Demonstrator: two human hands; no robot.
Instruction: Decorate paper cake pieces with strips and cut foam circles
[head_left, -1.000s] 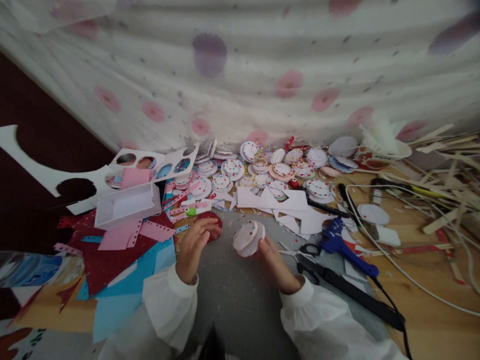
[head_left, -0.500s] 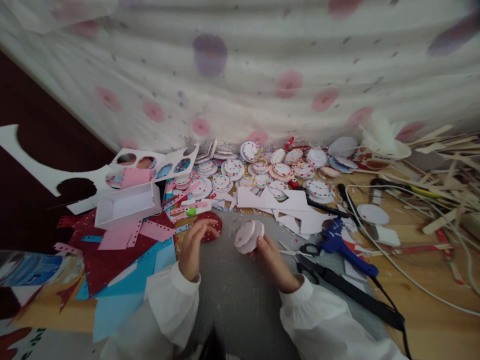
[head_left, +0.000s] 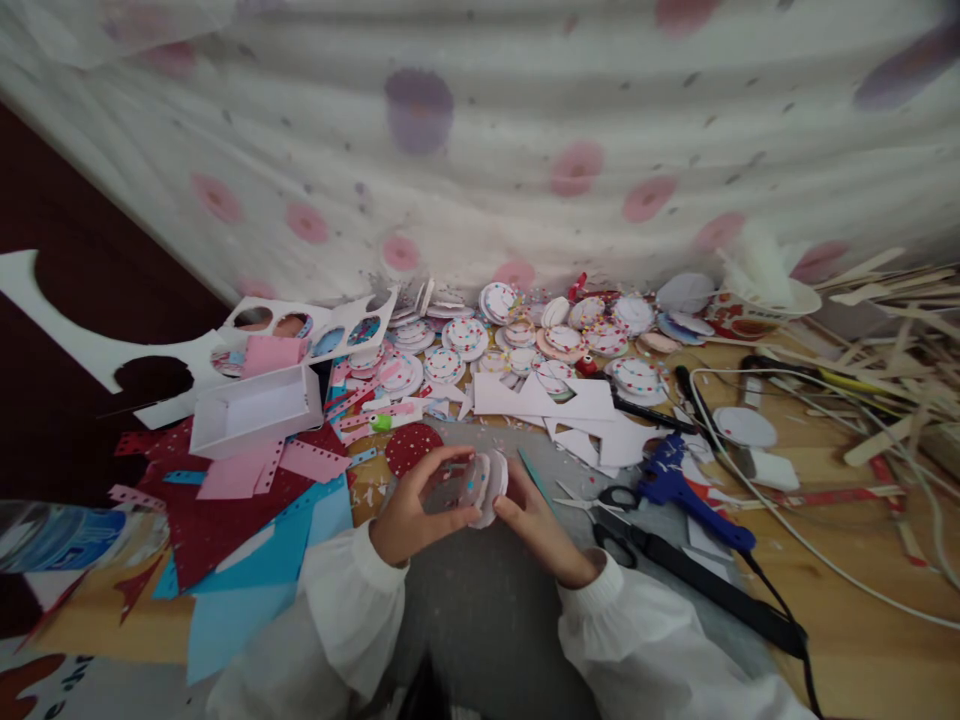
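Both hands meet over the grey mat (head_left: pixel 480 600) in front of me. My left hand (head_left: pixel 412 505) curls its thumb and fingers around a small stack of white paper discs (head_left: pixel 487 485) dotted with colour. My right hand (head_left: pixel 540 520) pinches the same stack from the right side. A dark red dotted disc (head_left: pixel 411 447) lies on the floor just beyond my left hand, untouched.
Many decorated paper discs (head_left: pixel 525 340) are heaped along the curtain. A white box (head_left: pixel 255 410) and red, pink and blue paper scraps lie at left. Scissors (head_left: pixel 607 505), a blue glue gun (head_left: pixel 690 495), cables and wooden sticks (head_left: pixel 885 330) fill the right.
My left hand left the dark red disc and came right to grip the disc stack, which both hands now hold lower and nearer me.
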